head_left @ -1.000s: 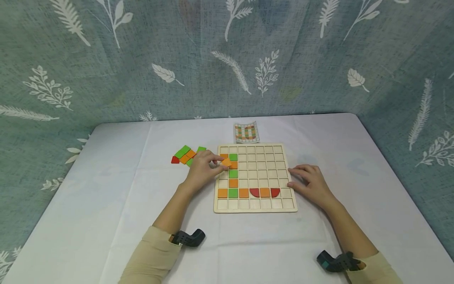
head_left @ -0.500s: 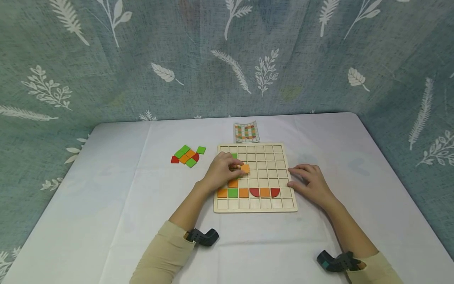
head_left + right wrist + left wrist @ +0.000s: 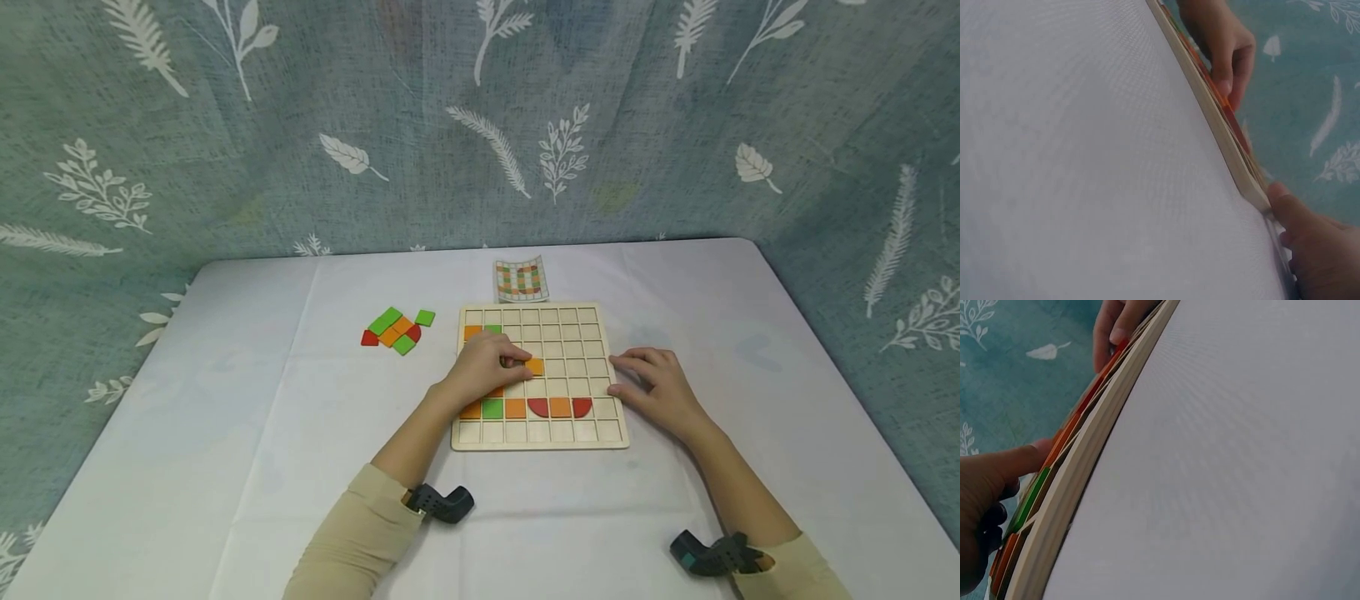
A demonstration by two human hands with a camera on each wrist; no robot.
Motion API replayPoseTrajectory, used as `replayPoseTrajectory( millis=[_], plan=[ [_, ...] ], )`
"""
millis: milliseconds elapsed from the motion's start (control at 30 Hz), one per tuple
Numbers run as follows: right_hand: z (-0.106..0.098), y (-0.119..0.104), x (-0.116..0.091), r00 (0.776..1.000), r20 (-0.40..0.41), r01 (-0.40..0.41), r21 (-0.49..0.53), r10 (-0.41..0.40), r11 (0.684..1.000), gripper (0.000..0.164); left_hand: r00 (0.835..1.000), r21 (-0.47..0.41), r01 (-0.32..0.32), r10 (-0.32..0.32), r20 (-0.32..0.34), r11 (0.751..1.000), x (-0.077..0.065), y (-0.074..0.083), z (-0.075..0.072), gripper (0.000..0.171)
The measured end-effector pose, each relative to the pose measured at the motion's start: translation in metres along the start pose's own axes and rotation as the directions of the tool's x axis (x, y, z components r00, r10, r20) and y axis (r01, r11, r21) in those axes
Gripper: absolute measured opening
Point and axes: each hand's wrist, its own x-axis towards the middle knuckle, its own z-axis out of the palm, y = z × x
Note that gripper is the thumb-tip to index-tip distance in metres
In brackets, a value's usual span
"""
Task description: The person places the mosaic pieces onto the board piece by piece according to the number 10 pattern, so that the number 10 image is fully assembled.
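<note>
My left hand (image 3: 483, 365) pinches an orange square tile (image 3: 535, 367) between thumb and fingertips, at a cell in the middle of the wooden grid board (image 3: 543, 437). Under and around that hand, part of the board's left columns is hidden. Along the second row from the front lie orange tiles, a green tile (image 3: 492, 408) and two red rounded pieces, one a red quarter-round (image 3: 582, 407). My right hand (image 3: 660, 390) rests at the board's right edge, thumb and fingertips touching the rim, fingers loosely bent. In the right wrist view its thumb (image 3: 1279, 194) lies by the board's corner.
Left of the board, a loose cluster of green, orange and red pieces (image 3: 390, 329) lies on the white-covered table (image 3: 300, 433). A printed pattern card (image 3: 521, 279) sits behind the board. Patterned cloth (image 3: 420, 150) hangs at the back and sides.
My left hand has moved right and slightly nearer with the orange tile, from the board's left columns to its middle. The right hand stays at the right edge.
</note>
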Motion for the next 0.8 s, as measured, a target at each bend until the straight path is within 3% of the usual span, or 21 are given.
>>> replayPoseTrajectory(
  millis=[167, 400, 533, 800],
  plan=[
    [-0.001, -0.002, 0.000, 1.000, -0.001, -0.002, 0.003, 0.002, 1.000, 0.045, 1.000, 0.026, 0.018, -0.018, -0.008, 1.000, 0.001, 0.003, 0.002, 0.030],
    [-0.001, -0.003, 0.000, 1.000, -0.003, 0.002, 0.008, -0.002, 1.000, 0.045, 0.999, -0.006, 0.025, -0.025, -0.033, 1.000, -0.003, -0.001, 0.000, 0.036],
    [-0.001, -0.002, 0.000, 1.000, -0.006, 0.007, 0.002, -0.007, 1.000, 0.045, 0.998, -0.024, 0.025, -0.026, -0.065, 0.999, -0.007, -0.006, -0.005, 0.037],
    [-0.001, -0.002, 0.000, 1.000, -0.001, 0.008, 0.006, -0.008, 1.000, 0.045, 0.990, -0.042, 0.094, -0.097, -0.106, 0.995, -0.018, -0.022, -0.017, 0.035]
  ],
)
